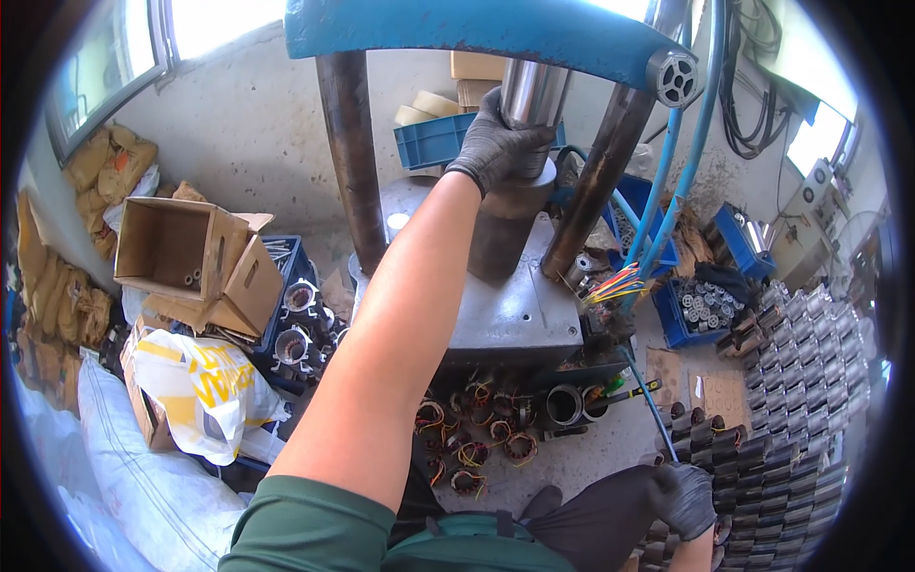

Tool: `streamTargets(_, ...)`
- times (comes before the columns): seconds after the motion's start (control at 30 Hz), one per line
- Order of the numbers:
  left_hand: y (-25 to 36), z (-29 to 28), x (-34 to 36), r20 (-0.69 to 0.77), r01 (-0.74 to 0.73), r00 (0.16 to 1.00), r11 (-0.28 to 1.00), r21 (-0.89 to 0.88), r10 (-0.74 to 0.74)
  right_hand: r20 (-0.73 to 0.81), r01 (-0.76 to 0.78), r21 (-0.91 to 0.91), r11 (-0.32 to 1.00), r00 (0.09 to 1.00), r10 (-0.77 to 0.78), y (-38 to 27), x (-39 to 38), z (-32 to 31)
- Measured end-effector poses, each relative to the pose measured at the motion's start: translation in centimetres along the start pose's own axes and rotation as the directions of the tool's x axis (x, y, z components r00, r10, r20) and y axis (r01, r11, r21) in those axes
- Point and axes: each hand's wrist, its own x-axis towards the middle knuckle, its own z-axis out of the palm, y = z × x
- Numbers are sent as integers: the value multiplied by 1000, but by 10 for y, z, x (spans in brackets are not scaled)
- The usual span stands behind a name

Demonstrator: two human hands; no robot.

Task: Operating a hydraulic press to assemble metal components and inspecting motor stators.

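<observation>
Looking at a big blue press (477,30), chopped off at the top edge. Got a mass of stacked metal pieces (810,372) down the right, fading into the dark at the fisheye edge. Can see the press's metal plate (515,319) and, standing on it, a dark block (500,229), with a shiny cylinder (532,93) right above, hidden by the press at its upper end. Reaching in with the gloved left hand (496,143), curled around the cylinder's lower end, with some fingers out of sight; can't tell how tight. Can't make out the join between cylinder and block past that glove. Holding a thin blue rod (659,418) in the closed right hand (683,500), covering its lower end. Spotting wound coils (471,454) on the floor, jumbled and hard to count.
</observation>
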Motion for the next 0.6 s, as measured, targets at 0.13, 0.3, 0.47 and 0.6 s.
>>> streamTargets(0.13, 1, -3, 0, 12, 12, 1000, 997, 70, -12, -32, -9, -1, 1000, 999, 9, -3, 0, -1)
streamTargets(0.3, 2, -5, 3, 3, 30, 1000, 994, 108, -30, -47, -43, 8, 999, 998, 43, -3, -1, 1)
streamTargets(0.47, -4, -8, 5, 36, 6, 999, 998, 63, -9, -96, 3, -7, 1000, 995, -3, -4, 1, 0)
streamTargets(0.6, -5, -9, 6, 33, 46, 998, 998, 52, -48, -72, 13, 4, 1000, 997, -13, -3, 3, -5)
